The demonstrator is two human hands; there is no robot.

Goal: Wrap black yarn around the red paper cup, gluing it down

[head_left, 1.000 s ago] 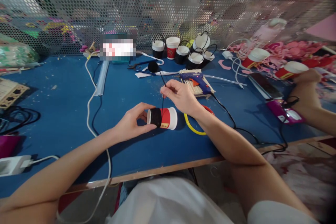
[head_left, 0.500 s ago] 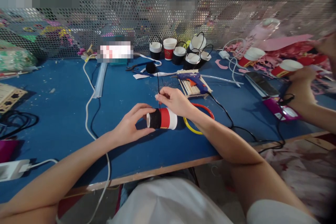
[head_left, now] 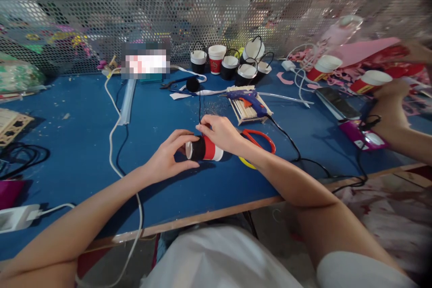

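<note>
A red and white paper cup (head_left: pixel 212 149) lies on its side on the blue table, its left part wrapped in black cord. My left hand (head_left: pixel 168 153) is closed around that wrapped end, fingers above and thumb below. My right hand (head_left: pixel 219 131) pinches the black cord (head_left: pixel 200 107) just above the cup. From there the cord runs back to a small black ball of cord (head_left: pixel 192 84). Behind my right wrist lie scissors with red and yellow handles (head_left: pixel 259 138), partly hidden by the forearm.
A blue glue gun (head_left: pixel 248 99) rests on a stack of wooden sticks (head_left: pixel 241 114). Several black-wrapped cups (head_left: pixel 230 69) with cord handles stand at the back by the perforated metal screen. A white cable (head_left: pixel 112 153) crosses the left side. Another person's arm (head_left: pixel 393 112) is at the right.
My right hand has come down closer to the cup, with the cord drawn in against it. The cup has turned slightly in my left hand.
</note>
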